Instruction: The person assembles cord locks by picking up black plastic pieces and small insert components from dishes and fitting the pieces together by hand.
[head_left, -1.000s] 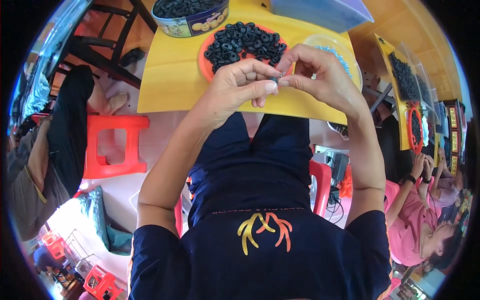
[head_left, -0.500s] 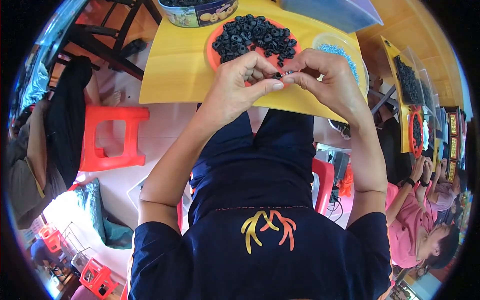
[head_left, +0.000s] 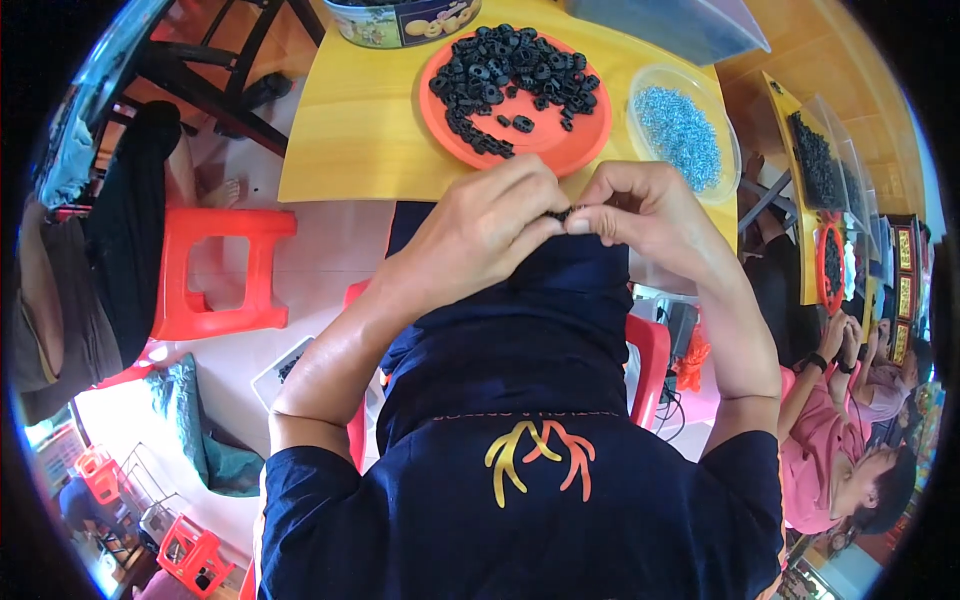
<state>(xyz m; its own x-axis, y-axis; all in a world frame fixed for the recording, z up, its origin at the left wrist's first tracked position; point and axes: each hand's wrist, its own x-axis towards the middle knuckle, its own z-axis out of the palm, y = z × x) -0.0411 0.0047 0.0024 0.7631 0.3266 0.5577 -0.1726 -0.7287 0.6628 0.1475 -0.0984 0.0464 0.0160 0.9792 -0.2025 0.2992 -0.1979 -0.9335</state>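
My left hand (head_left: 497,220) and my right hand (head_left: 648,215) meet just off the near edge of the yellow table, above my lap. Pinched between their fingertips is a small black plastic part (head_left: 560,213); the fingers cover most of it. Beyond my hands lies an orange-red plate (head_left: 585,135) with a heap of black plastic pieces (head_left: 490,70), a few of them apart from the heap. On the right, a clear round tub (head_left: 736,160) holds many tiny shiny bluish-silver pieces (head_left: 678,135), perhaps springs.
A printed round tin (head_left: 405,25) with black contents and a translucent bin (head_left: 680,30) stand at the table's (head_left: 350,130) far side. A red stool (head_left: 225,270) is on the left floor. People sit to either side; one in pink (head_left: 820,450) works at another table.
Both hands have come back toward my body, off the plate and past the table edge. The small metallic piece that showed at my right fingertips is out of sight.
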